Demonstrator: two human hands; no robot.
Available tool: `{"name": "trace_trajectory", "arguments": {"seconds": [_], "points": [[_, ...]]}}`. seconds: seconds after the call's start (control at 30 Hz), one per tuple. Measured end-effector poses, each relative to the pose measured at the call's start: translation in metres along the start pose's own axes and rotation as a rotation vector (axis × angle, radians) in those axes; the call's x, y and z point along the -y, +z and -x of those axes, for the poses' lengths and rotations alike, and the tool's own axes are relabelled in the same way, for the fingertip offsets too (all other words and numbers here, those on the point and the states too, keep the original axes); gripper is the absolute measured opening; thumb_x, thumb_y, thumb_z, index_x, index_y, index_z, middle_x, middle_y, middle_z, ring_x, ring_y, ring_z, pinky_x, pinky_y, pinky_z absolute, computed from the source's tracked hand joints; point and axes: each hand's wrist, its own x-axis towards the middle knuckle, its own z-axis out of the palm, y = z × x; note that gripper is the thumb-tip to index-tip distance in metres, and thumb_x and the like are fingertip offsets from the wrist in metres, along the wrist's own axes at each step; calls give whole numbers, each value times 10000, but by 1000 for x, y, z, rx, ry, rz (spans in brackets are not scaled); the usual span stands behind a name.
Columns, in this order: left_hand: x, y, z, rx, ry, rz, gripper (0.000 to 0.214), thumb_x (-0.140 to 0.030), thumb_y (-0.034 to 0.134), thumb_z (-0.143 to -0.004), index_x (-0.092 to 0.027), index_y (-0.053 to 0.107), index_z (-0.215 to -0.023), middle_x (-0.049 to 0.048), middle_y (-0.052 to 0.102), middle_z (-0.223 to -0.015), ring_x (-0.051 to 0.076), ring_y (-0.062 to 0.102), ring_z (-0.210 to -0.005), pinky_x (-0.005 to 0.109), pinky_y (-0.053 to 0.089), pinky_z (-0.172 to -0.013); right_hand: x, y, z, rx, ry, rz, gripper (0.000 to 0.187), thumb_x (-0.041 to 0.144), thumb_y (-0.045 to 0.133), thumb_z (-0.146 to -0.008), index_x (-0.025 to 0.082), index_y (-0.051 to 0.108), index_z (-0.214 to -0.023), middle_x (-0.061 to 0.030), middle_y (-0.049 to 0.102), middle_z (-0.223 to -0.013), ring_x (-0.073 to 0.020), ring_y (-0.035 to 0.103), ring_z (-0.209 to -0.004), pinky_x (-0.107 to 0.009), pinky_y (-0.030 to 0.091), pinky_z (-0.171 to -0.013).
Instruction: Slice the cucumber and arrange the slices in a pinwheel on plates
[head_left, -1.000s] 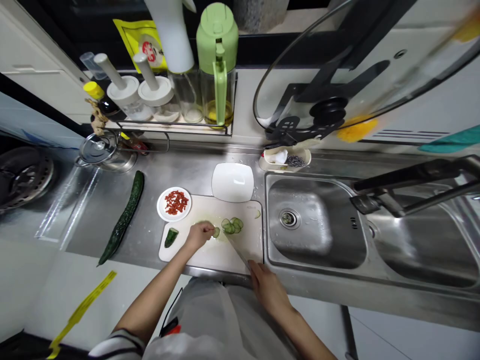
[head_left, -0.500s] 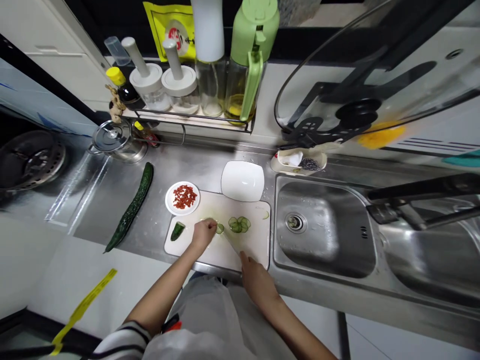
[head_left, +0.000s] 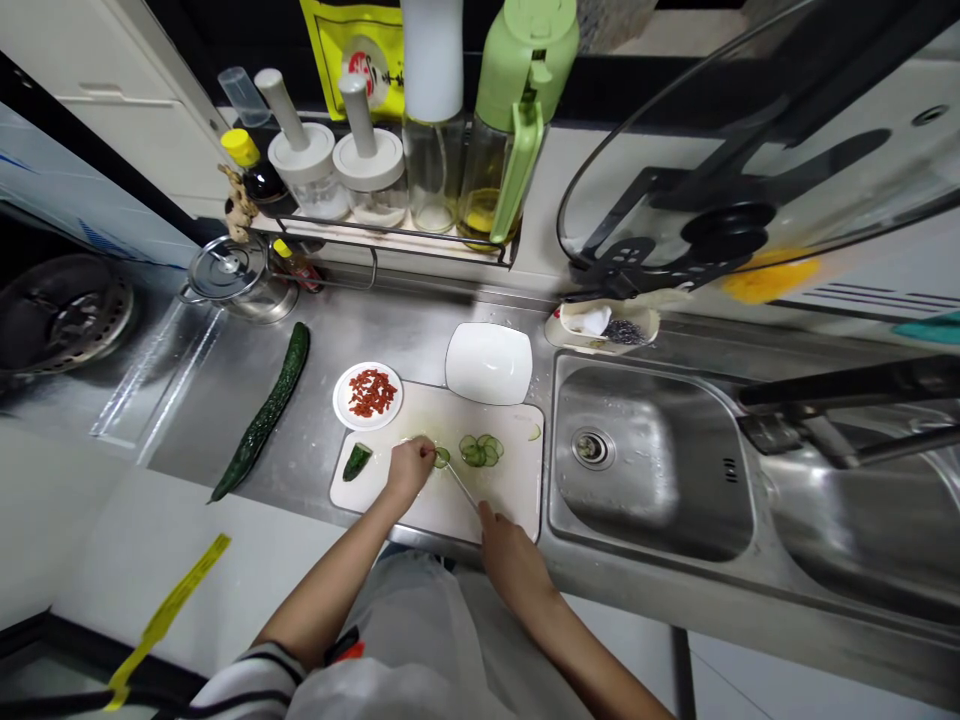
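Observation:
My right hand is wrapped round the handle of a knife; its thin blade slants up and left across the white cutting board. The blade's tip is at a cucumber slice. My left hand is closed in a pinch at that slice's left edge, its fingertips partly hiding it. Right of the blade lies an overlapping group of cucumber slices. A cut cucumber end rests at the board's left, and a thin cucumber sliver at its upper right.
Behind the board stand a small plate of chopped red pieces and a white square dish. A whole cucumber lies to the left, near a lidded pot. At right is the sink; a seasoning rack hangs behind.
The knife blade has tilted slightly and now shows as a thin line by the slice. Both hands stay almost in place; the whole view has shifted a little.

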Motion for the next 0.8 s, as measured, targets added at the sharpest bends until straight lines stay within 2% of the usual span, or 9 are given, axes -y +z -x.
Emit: {"name": "trace_trajectory", "arguments": {"seconds": [0.37, 0.6, 0.8], "points": [[2, 1, -1, 28, -1, -4, 156, -159, 548, -758, -193, 700, -763, 3, 686, -714, 122, 598, -666, 208, 400, -660, 12, -9, -1, 55, 43, -6, 474, 13, 275, -866, 122, 449, -1293, -161, 666, -975, -217, 659, -899, -258, 461, -691], [1, 1, 0, 13, 1, -10, 176, -128, 536, -739, -190, 699, -753, 6, 685, -714, 121, 600, -672, 210, 399, -671, 10, -4, -2, 65, 36, -28, 460, 34, 259, -882, 117, 462, -1287, -161, 661, -1009, -228, 644, -961, -280, 470, -746], [-3, -2, 2, 41, 5, -10, 145, -131, 546, -730, -190, 678, -742, -8, 660, -687, 111, 576, -655, 203, 387, -664, -1, 8, 5, 115, 58, -53, 511, 19, 251, -866, 121, 429, -1334, -157, 664, -1019, -221, 648, -947, -274, 475, -732]]}}
